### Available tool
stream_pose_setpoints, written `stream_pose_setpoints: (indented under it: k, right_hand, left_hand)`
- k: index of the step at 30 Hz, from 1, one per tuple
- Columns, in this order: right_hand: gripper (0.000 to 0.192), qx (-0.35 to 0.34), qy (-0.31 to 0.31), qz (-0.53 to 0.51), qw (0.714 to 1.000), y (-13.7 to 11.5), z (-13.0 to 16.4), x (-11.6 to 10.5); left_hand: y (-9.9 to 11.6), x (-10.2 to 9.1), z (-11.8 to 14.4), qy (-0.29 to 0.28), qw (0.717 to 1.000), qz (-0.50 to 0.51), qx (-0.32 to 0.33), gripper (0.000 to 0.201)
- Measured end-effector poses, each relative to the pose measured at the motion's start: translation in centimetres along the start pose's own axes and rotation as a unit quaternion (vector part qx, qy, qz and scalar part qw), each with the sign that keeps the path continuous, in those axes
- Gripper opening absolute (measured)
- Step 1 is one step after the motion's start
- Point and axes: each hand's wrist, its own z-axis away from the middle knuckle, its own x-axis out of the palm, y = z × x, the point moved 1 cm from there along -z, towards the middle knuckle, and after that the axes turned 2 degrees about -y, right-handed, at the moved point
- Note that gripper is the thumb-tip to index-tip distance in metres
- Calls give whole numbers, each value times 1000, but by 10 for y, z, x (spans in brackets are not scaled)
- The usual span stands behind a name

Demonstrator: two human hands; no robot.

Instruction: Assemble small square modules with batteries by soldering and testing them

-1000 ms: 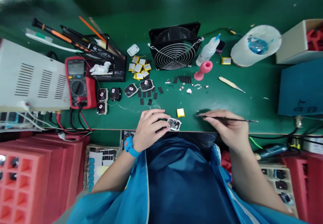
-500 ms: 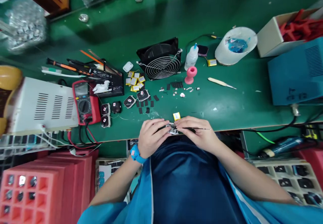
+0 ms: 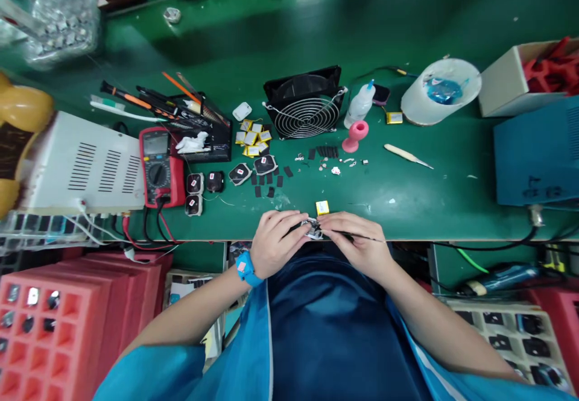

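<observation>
Watch module (image 3: 313, 228): small open assembly pinched between both hands at the near edge of the counter (image 3: 434, 208), just above the person's lap, so both forearms can rest steady.
Left hand (image 3: 275, 241): fingers closed around the module's left side, gripping it so that its open face is turned up; a blue wristband (image 3: 244, 268) sits on the wrist.
Right hand (image 3: 357, 243): fingers closed on a thin metal tool, apparently tweezers (image 3: 367, 239), with the shaft running out to the right and the tip brought in toward the module; whether the tip touches it cannot be told.
Yellow battery cell (image 3: 322, 207): lies alone on the counter just beyond the hands, apart from the stock, within easy reach.
Battery stock (image 3: 252, 136): cluster of similar yellow cells, farther back, beside the fan.
Black watch bodies (image 3: 239, 174): several lie in a loose row left of centre with small dark pads beside them, between multimeter and fan.
Fan (image 3: 307, 107): stands tilted behind the work spot, grille toward the person.
Multimeter (image 3: 160, 166): red, lying flat at left, leads trailing over the counter edge, next to a white vented unit (image 3: 76, 169).
Bottle (image 3: 360, 105) and pink stand (image 3: 354, 135): upright right of the fan.
Red trays (image 3: 49, 322): below the counter at left, compartments holding a few parts.
</observation>
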Motion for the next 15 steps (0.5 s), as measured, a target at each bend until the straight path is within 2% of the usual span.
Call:
stream_pose_setpoints:
  k: [7,15]
  right_hand:
    - [21,-4,-8,-14,1000,-3,0,0]
    - [31,-66,-28,49,996,2,7,9]
  left_hand:
    - [6,5,7,13,999,4,-33,19]
    - [3,8,10,29,999,20,-41,20]
